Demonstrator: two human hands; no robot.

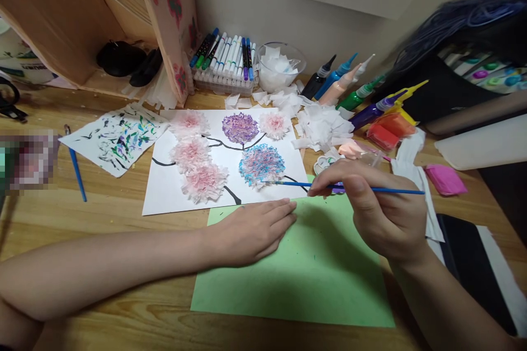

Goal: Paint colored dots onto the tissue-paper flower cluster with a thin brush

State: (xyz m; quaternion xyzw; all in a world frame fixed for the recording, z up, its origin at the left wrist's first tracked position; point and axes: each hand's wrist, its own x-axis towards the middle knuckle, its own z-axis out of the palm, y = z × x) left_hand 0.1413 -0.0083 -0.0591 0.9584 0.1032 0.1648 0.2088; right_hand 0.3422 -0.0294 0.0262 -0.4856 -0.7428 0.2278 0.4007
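My right hand pinches a thin blue paintbrush, its tip at the lower edge of a blue-and-pink paper flower. That flower sits on a white sheet with black painted branches. Flat, with fingers stretched out, my left hand lies on a green sheet just below the white one. A purple flower and several pale pink ruffled flowers are on the same white sheet. Part of a small palette shows behind my right hand.
Paint bottles stand along the back right beside torn white tissue. Markers and a glass bowl are at the wall. Leftward lie a paint-smeared cloth and another blue brush. A pink packet rests at right.
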